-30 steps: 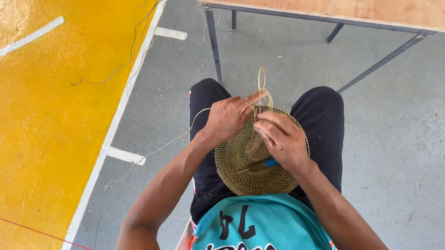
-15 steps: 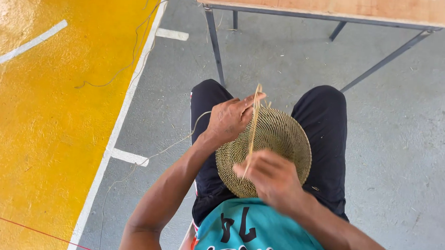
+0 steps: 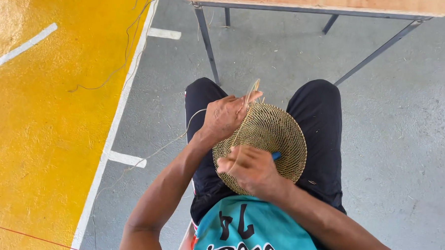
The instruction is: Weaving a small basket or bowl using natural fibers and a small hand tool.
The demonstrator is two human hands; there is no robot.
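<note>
Head view: round woven disc (image 3: pixel 274 136) of straw-coloured fibre lying on the lap, across black trousers (image 3: pixel 321 113). Left hand (image 3: pixel 226 115) closed on the disc's far left rim, thumb and fingers pinching pale fibre strands (image 3: pixel 252 89) that stick up there. Right hand (image 3: pixel 250 169) curled shut at the near edge of the disc, gripping a small blue tool (image 3: pixel 276 155). Long loose strand (image 3: pixel 152 154) trailing left over grey floor (image 3: pixel 404 146). Wooden worktop (image 3: pixel 315 2) beyond the knees.
</note>
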